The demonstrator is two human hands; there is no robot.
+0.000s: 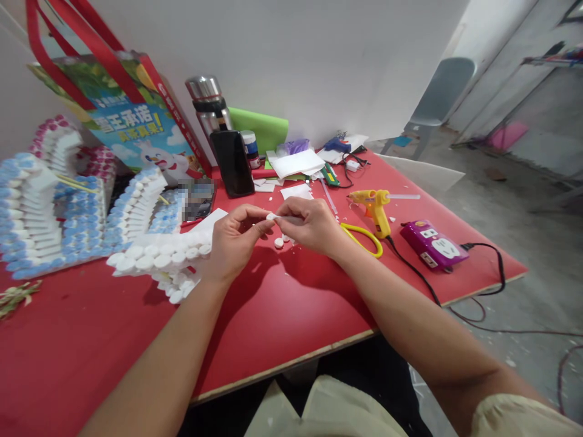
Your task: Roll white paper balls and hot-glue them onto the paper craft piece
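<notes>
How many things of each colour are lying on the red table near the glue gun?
Yellow: 2, the glue gun and the scissors
Purple: 1, the power strip
White: 2, the loose little discs below the hands
Total: 5

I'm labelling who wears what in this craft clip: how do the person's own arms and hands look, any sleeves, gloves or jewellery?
Both arms are bare from the wrist up past the elbow. The left hand and the right hand wear no gloves, and no rings, watch or bracelets show. A pale beige sleeve edge covers the right upper arm. No markings show.
</notes>
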